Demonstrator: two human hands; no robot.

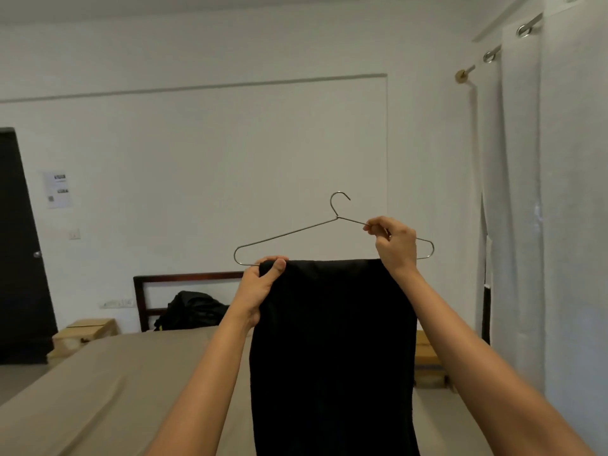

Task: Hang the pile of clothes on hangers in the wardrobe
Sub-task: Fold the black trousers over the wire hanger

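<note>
Forearms are seen raised from the bottom edge of the view, and between them a black garment (332, 340) is held up over a bed (115, 390), draped across the lower bar of a wire hanger (289, 233). L hand (260, 287) is closed on the garment's top L corner, thumb on the near side, w/ cloth and bar apparently pinched together. R hand (394, 245) is pinched, thumb & forefinger, on the hanger's R shoulder wire, just above the cloth. Hook stands free, pointing up. No wardrobe or clothes pile is in view; only a dark bag (190, 309) by the headboard (184, 277) and curtains (519, 192) to the R.

Step judged in hand: garment being squared on the bar before it is taken to the rail. To be done well, the cloth should be centred. More bare bar shows at the R end than at the L, so a small slide R seems called for, made by the L hand while the frame is held level by the R. Equal lengths front & back are advised, since smooth wire likely gives little grip & an uneven drape may slip off. How much hangs behind can't be told. Once balanced, the grip is prob. best moved to the hook's neck.
</note>
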